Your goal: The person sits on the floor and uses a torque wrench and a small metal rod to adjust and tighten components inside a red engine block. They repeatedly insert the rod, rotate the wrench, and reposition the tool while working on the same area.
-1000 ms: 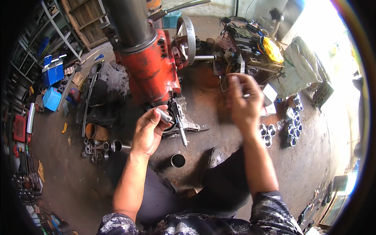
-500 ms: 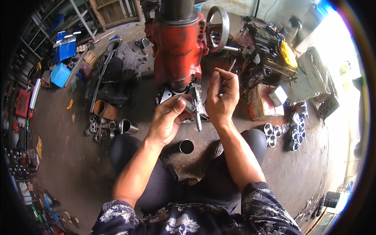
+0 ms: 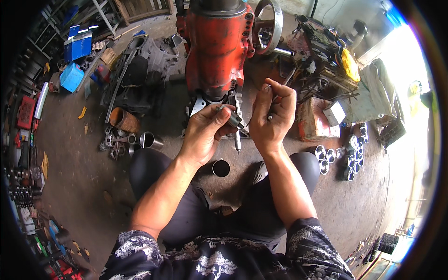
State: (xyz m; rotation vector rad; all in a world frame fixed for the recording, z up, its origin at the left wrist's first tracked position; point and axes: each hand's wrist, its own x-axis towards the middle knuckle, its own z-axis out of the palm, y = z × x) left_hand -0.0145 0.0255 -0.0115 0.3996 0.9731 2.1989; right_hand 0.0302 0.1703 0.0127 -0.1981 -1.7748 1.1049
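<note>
My left hand [image 3: 203, 135] pinches a short grey metal cylinder [image 3: 234, 119] between thumb and fingers, its notched end turned toward my right hand. My right hand [image 3: 273, 116] is closed around a thin metal rod [image 3: 290, 76], whose rounded lower end pokes out below the fingers. A tiny light bit shows at the right thumb tip, too small to name. Just beyond both hands stands a red machine head [image 3: 214, 51] with a metal handwheel [image 3: 276, 30]. Beneath it, a slender metal spindle [image 3: 238, 141] points down beside the grey cylinder.
An open metal sleeve [image 3: 221, 168] stands on the floor between my knees. Left lie a rusty tube [image 3: 125, 120], a shiny sleeve [image 3: 151, 141] and connecting rods [image 3: 116, 145]. Several pistons or rings [image 3: 351, 161] lie right, near a worn box [image 3: 317, 120] and cluttered bench [image 3: 326, 56].
The grey cylinder has turned so its notched end now faces right. My right hand has shifted slightly right, still around the rod. The whole view has shifted a little.
</note>
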